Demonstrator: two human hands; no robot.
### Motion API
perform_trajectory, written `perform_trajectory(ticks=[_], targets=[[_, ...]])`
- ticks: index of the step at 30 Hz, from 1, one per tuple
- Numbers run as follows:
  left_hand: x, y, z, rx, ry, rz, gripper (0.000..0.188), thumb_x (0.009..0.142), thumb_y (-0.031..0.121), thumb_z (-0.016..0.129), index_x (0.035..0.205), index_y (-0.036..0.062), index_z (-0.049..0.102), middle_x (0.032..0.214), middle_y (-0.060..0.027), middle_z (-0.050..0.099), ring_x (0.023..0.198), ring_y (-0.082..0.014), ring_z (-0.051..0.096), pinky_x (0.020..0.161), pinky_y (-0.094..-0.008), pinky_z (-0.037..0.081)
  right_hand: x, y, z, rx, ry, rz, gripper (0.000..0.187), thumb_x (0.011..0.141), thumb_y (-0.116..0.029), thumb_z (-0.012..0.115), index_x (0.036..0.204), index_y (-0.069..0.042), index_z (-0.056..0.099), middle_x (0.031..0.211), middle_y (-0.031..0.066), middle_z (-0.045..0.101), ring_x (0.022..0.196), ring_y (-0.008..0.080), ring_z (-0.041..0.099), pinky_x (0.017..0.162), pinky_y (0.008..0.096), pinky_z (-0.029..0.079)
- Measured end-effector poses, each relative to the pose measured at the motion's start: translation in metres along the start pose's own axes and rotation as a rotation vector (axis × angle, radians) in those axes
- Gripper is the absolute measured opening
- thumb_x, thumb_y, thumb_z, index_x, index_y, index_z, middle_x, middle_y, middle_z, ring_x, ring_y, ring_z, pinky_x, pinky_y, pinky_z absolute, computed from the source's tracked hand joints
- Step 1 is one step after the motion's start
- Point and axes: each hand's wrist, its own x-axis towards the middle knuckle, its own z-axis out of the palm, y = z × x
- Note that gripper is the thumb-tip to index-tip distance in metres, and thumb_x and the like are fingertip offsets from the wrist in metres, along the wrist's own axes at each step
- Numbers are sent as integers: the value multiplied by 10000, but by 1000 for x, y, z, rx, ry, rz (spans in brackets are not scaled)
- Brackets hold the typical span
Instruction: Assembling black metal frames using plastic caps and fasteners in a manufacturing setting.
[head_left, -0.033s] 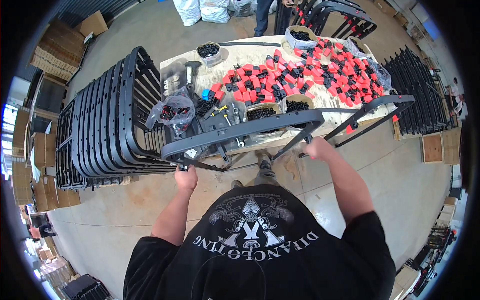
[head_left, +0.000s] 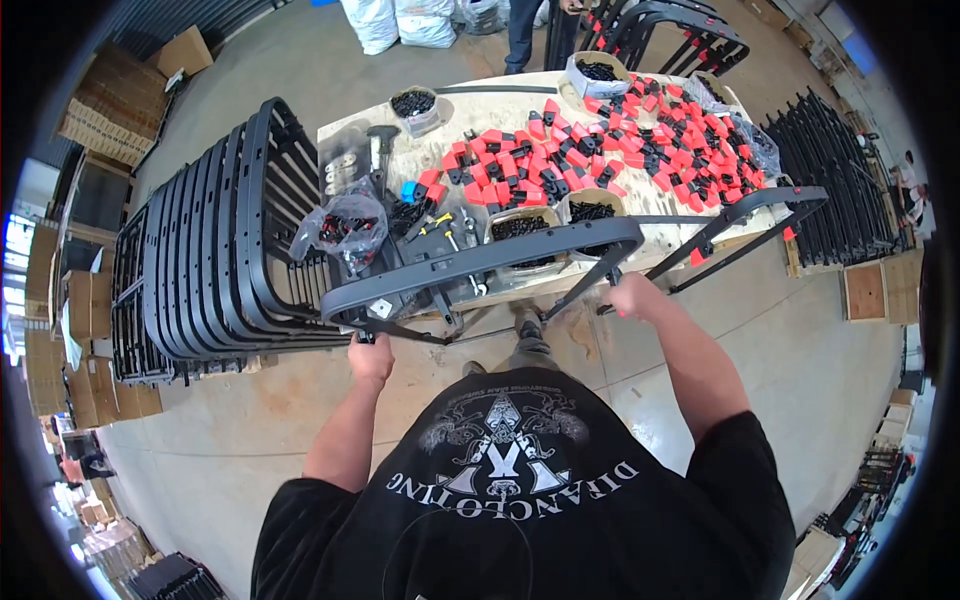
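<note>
Both my hands grip a curved black metal frame point(head_left: 480, 258), held level across the near edge of the workbench point(head_left: 455, 130). My left hand point(head_left: 371, 362) is closed round its lower left bar, and my right hand point(head_left: 637, 297) wraps a bar at its right end. Beyond the frame lie loose red-and-black plastic blocks point(head_left: 530, 165). Close behind it stand two tubs of small black parts, a left one point(head_left: 520, 228) and a right one point(head_left: 590, 211). A clear plastic bag point(head_left: 345, 225) of parts, a mallet point(head_left: 381, 150) and a yellow-handled tool point(head_left: 432, 226) rest at the bench's left.
Several matching black frames point(head_left: 215, 240) stand in a row on the left. Another black frame point(head_left: 740, 212) leans at the bench's right end, with stacked black frames point(head_left: 825, 180) beyond. Across the bench stands a person point(head_left: 522, 35), near white sacks point(head_left: 400, 22).
</note>
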Motion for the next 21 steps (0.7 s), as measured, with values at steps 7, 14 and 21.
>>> perform_trajectory(ticks=[7, 14, 21], targets=[[8, 51, -33, 309, -440, -447, 277, 888, 232, 628, 764, -15, 614, 690, -132, 642, 513, -247, 659, 377, -338, 389, 24, 29, 30, 592, 30, -222, 388, 822, -343, 787, 782, 31, 694, 670, 120, 643, 538, 224, 608, 531, 362, 486], [10, 52, -49, 175, -609, -477, 228, 888, 215, 690, 790, 23, 619, 698, -115, 633, 520, -248, 643, 405, -339, 403, 16, 32, 42, 1387, -180, -259, 277, 933, -312, 690, 953, -56, 587, 782, 61, 605, 590, 176, 551, 546, 321, 438], [4, -3, -42, -995, -635, -681, 186, 917, 234, 728, 921, 96, 603, 755, -33, 608, 561, -139, 534, 419, -249, 379, 19, 39, 45, 1555, -333, -277, 256, 986, -342, 608, 973, -94, 550, 845, 46, 600, 570, 130, 474, 528, 288, 358]])
